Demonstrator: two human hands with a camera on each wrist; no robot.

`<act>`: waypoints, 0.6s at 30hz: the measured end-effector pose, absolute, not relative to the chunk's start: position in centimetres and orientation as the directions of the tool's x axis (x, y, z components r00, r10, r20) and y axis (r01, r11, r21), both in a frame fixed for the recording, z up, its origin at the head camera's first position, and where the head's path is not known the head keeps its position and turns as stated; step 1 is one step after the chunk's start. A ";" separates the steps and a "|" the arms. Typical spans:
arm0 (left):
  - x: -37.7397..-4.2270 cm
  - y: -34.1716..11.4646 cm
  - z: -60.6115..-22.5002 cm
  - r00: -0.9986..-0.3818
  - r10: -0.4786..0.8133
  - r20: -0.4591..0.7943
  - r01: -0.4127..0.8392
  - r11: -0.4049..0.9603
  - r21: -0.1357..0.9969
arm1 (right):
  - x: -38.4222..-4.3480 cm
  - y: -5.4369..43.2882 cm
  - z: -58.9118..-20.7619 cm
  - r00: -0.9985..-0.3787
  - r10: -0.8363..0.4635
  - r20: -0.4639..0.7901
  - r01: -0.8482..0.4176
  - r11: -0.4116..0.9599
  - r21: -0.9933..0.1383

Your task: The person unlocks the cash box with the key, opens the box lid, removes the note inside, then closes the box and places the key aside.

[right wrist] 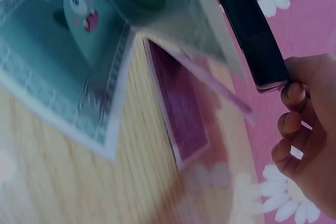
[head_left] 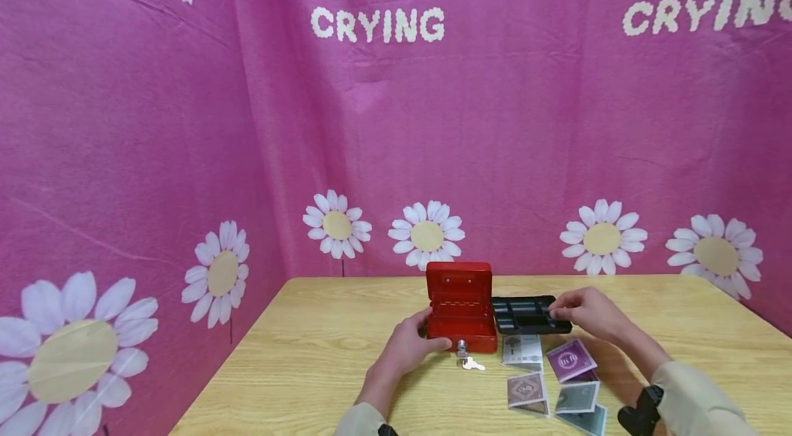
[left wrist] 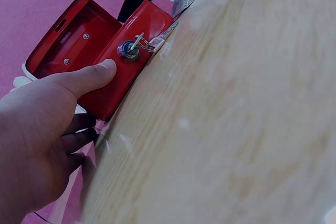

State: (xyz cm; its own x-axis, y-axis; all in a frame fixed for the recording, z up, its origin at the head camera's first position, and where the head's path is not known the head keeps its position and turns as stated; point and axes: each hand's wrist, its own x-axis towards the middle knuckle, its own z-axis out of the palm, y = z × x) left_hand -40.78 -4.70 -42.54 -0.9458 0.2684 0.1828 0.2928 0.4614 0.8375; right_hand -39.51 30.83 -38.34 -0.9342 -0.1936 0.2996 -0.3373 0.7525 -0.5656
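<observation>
A red metal cash box (head_left: 462, 342) stands on the table with its lid (head_left: 459, 282) raised and its inside showing. My left hand (head_left: 410, 345) holds the box at its left end, thumb on the front face near the lock (left wrist: 128, 51) and fingers round the side. A key sits in the lock, and a second key (head_left: 473, 364) hangs from its ring. To the right of the box is a black compartment tray (head_left: 524, 315). My right hand (head_left: 588, 312) pinches the tray's right end between thumb and fingers; the tray's compartments hold nothing that shows.
Several folded play banknotes stand or lie in front of the tray: a grey one (head_left: 522, 351), a purple one (head_left: 570, 360), a brownish one (head_left: 526, 389) and a green one (head_left: 577, 397). A pink curtain (head_left: 495, 133) with daisies hangs behind the wooden table (head_left: 297, 353).
</observation>
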 end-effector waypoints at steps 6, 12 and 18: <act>-41.1 -4.6 -42.6 -0.948 0.264 0.178 0.288 0.474 0.832 | -39.4 29.0 -37.9 -0.925 -0.220 0.309 -0.367 0.719 -0.590; -41.4 -4.5 -42.8 -0.952 0.256 0.170 0.278 0.481 0.831 | -39.6 27.1 -37.8 -0.927 -0.219 0.304 -0.365 0.707 -0.605; -41.2 -4.6 -42.7 -0.948 0.261 0.180 0.290 0.483 0.826 | -39.9 25.4 -37.7 -0.924 -0.225 0.308 -0.374 0.693 -0.616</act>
